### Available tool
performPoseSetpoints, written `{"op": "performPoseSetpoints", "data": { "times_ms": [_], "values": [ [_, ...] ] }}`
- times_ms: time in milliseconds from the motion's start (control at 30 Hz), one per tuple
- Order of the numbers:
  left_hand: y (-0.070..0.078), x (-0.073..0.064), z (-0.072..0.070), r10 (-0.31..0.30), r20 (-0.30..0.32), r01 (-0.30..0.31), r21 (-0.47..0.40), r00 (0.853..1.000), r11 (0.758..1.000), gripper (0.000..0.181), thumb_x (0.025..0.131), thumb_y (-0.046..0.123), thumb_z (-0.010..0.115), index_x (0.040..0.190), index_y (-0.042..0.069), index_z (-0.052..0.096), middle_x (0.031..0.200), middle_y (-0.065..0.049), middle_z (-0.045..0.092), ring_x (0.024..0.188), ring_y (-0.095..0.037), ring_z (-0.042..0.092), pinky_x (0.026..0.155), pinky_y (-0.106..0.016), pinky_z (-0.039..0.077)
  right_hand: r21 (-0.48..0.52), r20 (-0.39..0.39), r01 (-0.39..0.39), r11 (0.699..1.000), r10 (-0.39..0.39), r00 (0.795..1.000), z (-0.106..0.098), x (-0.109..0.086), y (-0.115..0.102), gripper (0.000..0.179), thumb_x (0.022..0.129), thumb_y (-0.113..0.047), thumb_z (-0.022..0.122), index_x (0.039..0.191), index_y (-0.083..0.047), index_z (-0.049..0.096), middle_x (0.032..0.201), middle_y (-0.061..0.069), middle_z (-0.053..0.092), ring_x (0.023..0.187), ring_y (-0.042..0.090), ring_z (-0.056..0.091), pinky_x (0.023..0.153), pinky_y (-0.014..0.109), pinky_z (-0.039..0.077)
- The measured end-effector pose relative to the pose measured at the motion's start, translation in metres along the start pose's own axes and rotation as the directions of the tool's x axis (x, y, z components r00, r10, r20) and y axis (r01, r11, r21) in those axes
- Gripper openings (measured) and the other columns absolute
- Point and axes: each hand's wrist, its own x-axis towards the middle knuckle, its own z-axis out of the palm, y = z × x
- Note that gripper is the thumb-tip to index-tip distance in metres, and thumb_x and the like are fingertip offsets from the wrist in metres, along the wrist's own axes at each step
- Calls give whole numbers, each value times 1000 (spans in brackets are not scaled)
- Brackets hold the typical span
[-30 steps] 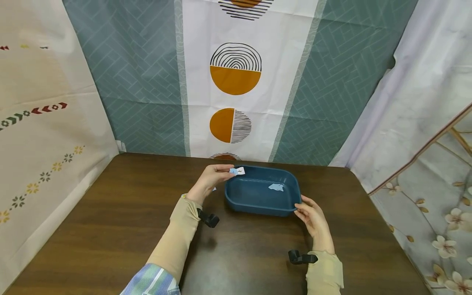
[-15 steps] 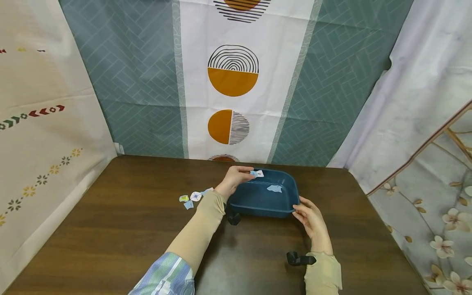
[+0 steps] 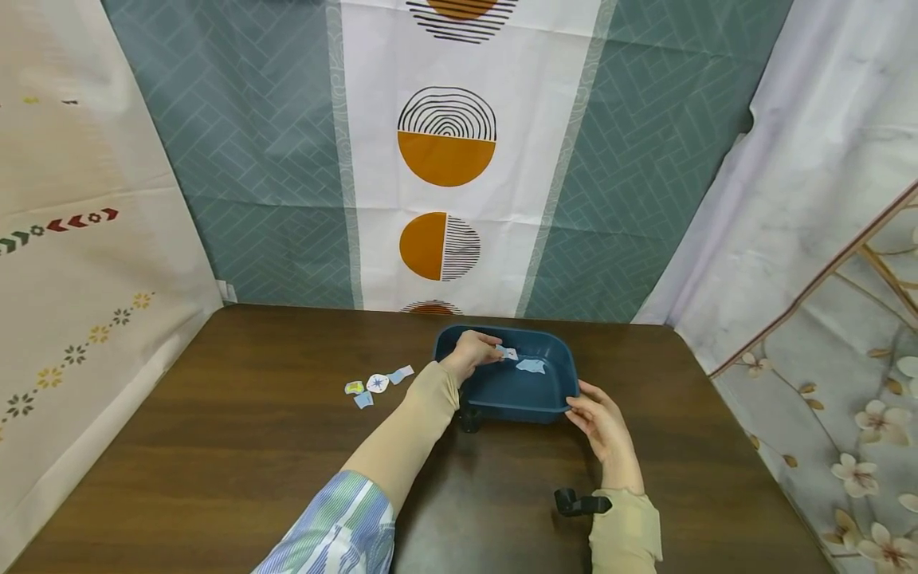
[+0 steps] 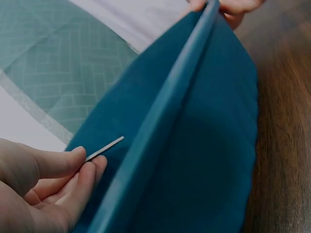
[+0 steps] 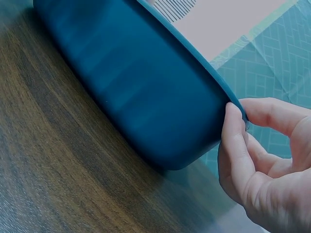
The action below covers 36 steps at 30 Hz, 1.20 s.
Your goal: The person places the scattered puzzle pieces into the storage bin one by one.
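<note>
A dark blue rectangular basin stands toward the back of the table. My left hand reaches inside it, pinching a thin, flat light-blue and white piece between thumb and fingers. Seen edge-on in the left wrist view, the pinched piece is a slim strip. Another light-blue flat piece lies on the basin's floor. My right hand grips the basin's near right corner; in the right wrist view its fingertips hold the rim.
Left of the basin, several small flat pieces lie on the brown wooden table: a yellow-green one, a white round one with a blue star, and light-blue ones. Patterned cloths hang behind and at both sides.
My left hand has moved right and down into the basin with the pinched piece, uncovering the pieces on the table. My right hand keeps its grip on the rim.
</note>
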Motion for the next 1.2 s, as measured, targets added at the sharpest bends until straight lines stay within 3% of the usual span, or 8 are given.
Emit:
{"op": "performPoseSetpoints", "data": {
  "times_ms": [533,800,1067,1200],
  "values": [
    [-14,6,2,-76,-74,82,84,994,993,34,90,-6,64,124,-8,63,120,-25,65,103,-28,70,86,-30,56,-3,3,1,1000,-1,1000,1,0,0,53,92,6,52,142,6,34,73,-8,59,66,3,57,69,15,53],
    [-15,8,2,-60,-57,65,90,997,994,35,91,0,65,125,-9,61,121,-23,65,108,-30,68,90,-33,56,-16,-7,2,1000,-2,1000,1,-1,-1,53,92,6,53,142,6,34,74,-9,59,66,3,57,69,15,53],
    [-8,3,3,-72,-34,78,209,997,975,43,96,11,61,136,-3,54,133,-20,58,121,-32,57,99,-40,50,-13,-3,-1,1000,1,1000,1,-1,-2,53,92,5,53,142,7,34,75,-8,58,67,3,56,70,15,53],
    [-6,2,3,-83,-28,87,223,996,971,42,97,13,58,136,-3,54,137,-19,55,124,-32,54,99,-41,49,-9,0,0,1000,0,1000,0,-1,-1,53,92,6,53,142,7,34,74,-7,58,66,3,56,69,14,53]
  ]
}}
